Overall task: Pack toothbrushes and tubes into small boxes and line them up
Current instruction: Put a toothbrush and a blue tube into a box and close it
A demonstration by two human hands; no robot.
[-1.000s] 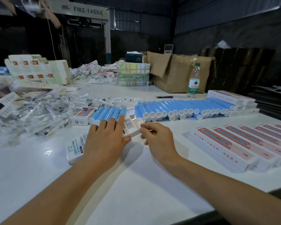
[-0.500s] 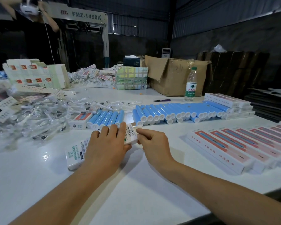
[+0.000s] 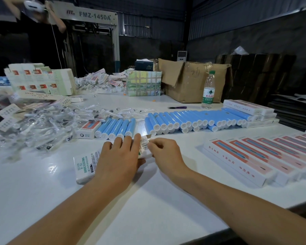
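Observation:
A long white box with green print lies on the white table in front of me. My left hand lies over its middle and grips it, fingers curled over the far edge. My right hand pinches the box's right end by the barcode, where a small flap sticks up. Behind the hands stand a short group of blue tubes and a long row of blue tubes. Packed red-and-white boxes sit lined up at the right.
A heap of toothbrush heads in clear wrappers covers the left. One small box lies beside the tubes. Flat cartons, a cardboard box, a water bottle and stacked boxes stand behind. A person stands at the far left.
The open flap at the box's right end has been pushed down and stands lower now. My right hand's fingers have closed in on that end. The left hand kept its hold.

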